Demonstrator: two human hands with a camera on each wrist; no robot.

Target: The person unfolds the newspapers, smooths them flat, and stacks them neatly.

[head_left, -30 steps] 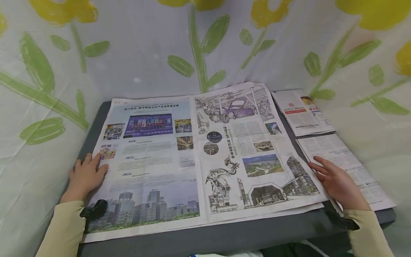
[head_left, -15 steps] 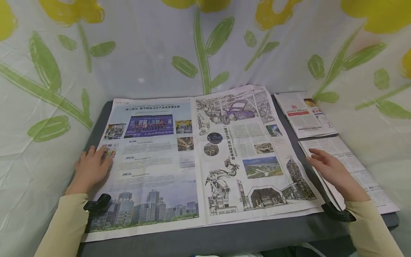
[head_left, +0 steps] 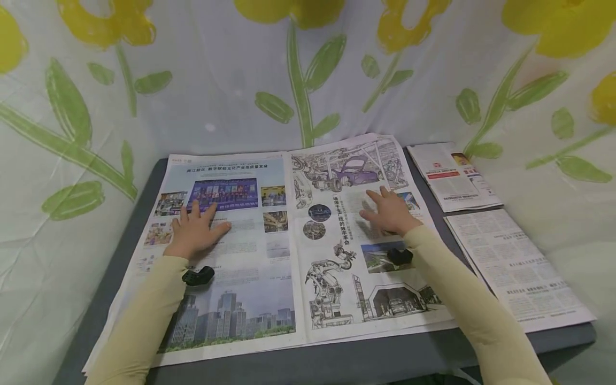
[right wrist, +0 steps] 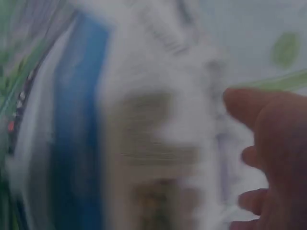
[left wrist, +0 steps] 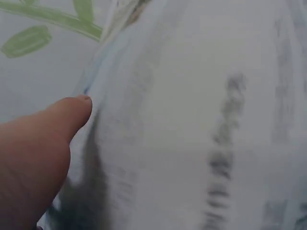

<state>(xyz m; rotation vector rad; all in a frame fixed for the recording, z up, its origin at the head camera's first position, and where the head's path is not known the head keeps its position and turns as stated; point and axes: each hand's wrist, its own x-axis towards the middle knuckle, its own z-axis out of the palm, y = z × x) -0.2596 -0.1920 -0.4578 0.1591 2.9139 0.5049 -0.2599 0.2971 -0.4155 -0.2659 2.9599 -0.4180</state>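
Observation:
A large newspaper [head_left: 240,267] lies spread flat, its fold running down the middle. On the left page my left hand [head_left: 193,232] is laid with fingers spread, just below the purple group photo. My right hand [head_left: 391,211] is over the right page, below the drawing of a purple car, fingers spread and pointing up and left. Neither hand grips anything. Blurred newsprint fills much of the left wrist view, with the thumb [left wrist: 67,115] beside it. The right wrist view is blurred too, showing fingers [right wrist: 252,108] beside the printed page.
Two folded newspapers, a smaller one [head_left: 452,179] behind and a larger one [head_left: 520,262] in front, lie on the right of the dark grey table [head_left: 269,366]. A white curtain [head_left: 202,80] with painted yellow flowers surrounds the table at the back and sides.
Both hands have moved inward: the left from the newspaper's left edge onto the left page, the right from beside the folded newspapers onto the right page. The newspaper's lower left edge has spread outward.

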